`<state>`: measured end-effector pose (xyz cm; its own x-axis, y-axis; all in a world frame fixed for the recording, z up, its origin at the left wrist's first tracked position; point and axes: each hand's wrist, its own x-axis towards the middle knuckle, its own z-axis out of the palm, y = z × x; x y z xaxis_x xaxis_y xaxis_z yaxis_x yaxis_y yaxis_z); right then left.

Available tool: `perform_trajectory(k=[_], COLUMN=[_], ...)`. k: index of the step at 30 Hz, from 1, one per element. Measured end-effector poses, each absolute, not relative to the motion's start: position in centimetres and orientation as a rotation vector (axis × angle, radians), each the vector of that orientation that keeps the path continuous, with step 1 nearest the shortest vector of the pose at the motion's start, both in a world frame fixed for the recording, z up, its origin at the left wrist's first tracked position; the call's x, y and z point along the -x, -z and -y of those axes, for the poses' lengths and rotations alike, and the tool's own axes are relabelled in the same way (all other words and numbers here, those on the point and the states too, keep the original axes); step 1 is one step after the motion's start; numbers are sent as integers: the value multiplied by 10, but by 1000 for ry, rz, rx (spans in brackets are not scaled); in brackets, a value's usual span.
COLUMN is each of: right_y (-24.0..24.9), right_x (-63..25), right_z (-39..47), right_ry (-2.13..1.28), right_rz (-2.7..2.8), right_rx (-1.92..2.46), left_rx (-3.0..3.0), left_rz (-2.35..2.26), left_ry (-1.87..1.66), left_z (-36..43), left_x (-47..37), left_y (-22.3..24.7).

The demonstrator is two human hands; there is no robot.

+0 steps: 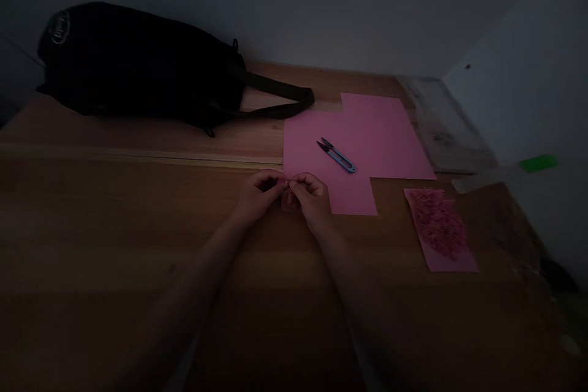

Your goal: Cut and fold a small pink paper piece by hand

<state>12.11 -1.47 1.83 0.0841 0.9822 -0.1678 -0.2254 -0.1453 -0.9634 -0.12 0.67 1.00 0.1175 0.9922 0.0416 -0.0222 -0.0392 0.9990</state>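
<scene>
My left hand [260,195] and my right hand [313,199] meet over the near left edge of the pink paper [307,141]. Thumb and forefinger of each are pinched together, tip to tip, around something tiny and pale that is too small and dark to name. Behind them, a pair of thread snips [337,156] with blue handles lies on the paper, its blades pointing up and left. Off to the right, a heap of small crinkled pink pieces [436,223] rests on a smaller pink sheet [452,262].
A black bag [142,61] lies along the wall at the back left, its strap [280,111] reaching the pink paper. Clear plastic [443,128] covers the back right corner of the wooden table [114,245]. Something with a green end [538,163] sits at the right.
</scene>
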Motion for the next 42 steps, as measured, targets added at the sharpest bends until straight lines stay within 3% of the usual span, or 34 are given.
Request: perform_trajectory(k=[42], right_y=[-12], right_x=[-120], right_z=[15], right_ry=[-1280], right_rz=[952], right_rx=[1244], left_rx=[-1303], left_rz=[-1060], left_ry=[-1114], left_z=[-8], left_x=[2], left_y=[-11])
